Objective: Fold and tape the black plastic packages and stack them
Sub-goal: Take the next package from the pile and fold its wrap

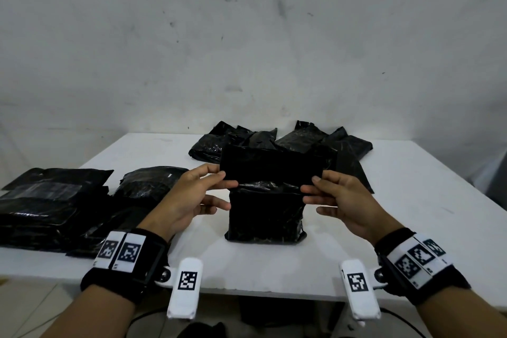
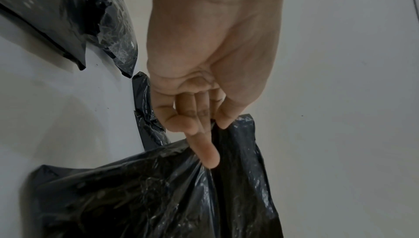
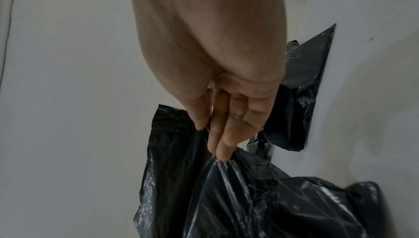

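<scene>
A black plastic package lies in the middle of the white table, its empty top flap raised upright. My left hand pinches the flap's left edge between thumb and fingers; the same package and left hand fill the left wrist view. At the flap's right edge my right hand pinches it too, and the right wrist view has that hand with its fingertips in the crinkled plastic.
A stack of flat black packages sits at the left edge, with one more package beside it. A loose heap of several black packages lies at the back, close to the grey wall.
</scene>
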`<control>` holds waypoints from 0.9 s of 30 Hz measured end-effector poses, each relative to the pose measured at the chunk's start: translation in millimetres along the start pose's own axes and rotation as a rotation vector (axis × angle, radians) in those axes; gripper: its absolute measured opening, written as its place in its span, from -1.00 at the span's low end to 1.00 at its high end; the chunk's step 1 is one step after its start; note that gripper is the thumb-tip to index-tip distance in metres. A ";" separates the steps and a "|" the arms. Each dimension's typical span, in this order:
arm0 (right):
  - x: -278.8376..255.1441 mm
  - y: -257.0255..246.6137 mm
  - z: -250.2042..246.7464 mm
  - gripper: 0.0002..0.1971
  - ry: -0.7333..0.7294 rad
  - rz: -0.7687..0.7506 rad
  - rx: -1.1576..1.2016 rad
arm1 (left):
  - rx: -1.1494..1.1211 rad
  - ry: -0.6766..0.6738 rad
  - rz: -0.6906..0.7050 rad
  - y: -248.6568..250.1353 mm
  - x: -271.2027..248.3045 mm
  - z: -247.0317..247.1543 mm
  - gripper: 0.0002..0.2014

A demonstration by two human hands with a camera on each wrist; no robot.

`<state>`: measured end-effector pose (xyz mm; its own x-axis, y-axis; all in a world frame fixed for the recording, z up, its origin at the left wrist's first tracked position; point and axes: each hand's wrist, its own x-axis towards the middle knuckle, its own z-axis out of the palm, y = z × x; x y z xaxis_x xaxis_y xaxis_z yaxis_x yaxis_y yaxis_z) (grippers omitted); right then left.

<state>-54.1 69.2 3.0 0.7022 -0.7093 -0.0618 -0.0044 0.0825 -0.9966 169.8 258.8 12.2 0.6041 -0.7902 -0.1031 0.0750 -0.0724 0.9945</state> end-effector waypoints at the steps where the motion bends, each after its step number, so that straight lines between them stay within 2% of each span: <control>1: 0.0 0.8 -0.1 -0.87 0.001 -0.003 0.002 | -0.007 -0.002 -0.004 0.0 -0.2 -0.5 -0.93; 7: 2.1 5.7 -2.1 -0.87 -0.023 0.005 -0.020 | -0.126 0.012 -0.076 -1.0 2.0 -2.1 -0.75; 11: 0.5 5.1 -1.8 -0.74 0.000 0.018 -0.011 | -0.134 0.051 -0.109 -2.3 8.2 -2.4 -0.68; 14: 1.8 6.2 -2.7 -0.70 0.008 0.063 0.087 | -0.099 0.053 -0.076 -4.3 9.2 1.2 -0.80; 16: 4.4 7.6 -3.3 -0.73 0.003 0.068 0.067 | -0.099 0.031 -0.047 -7.4 10.1 1.4 -0.93; 17: 5.9 9.0 -3.6 -0.76 0.003 0.057 0.053 | -0.101 0.020 -0.037 -9.6 10.8 -0.1 -0.92; 19: 9.0 11.9 -4.5 -0.82 0.001 0.028 0.046 | -0.117 -0.003 -0.029 -12.0 12.3 -3.3 -0.80; 23: 10.9 15.8 -8.5 -0.71 -0.037 -0.006 0.080 | -0.124 -0.056 -0.007 -14.5 11.7 -10.0 -0.63; 24: 10.4 16.4 -9.0 -0.68 -0.051 -0.014 0.076 | -0.126 -0.079 0.003 -16.0 11.5 -12.1 -0.54; 27: 9.0 20.4 -10.7 -0.60 -0.081 -0.044 0.052 | -0.136 -0.148 0.037 -22.5 12.8 -20.0 -0.10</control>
<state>-55.5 57.0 -18.5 0.7561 -0.6544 -0.0115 0.0628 0.0900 -0.9940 191.7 262.5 -11.8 0.4861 -0.8723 -0.0531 0.1677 0.0335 0.9853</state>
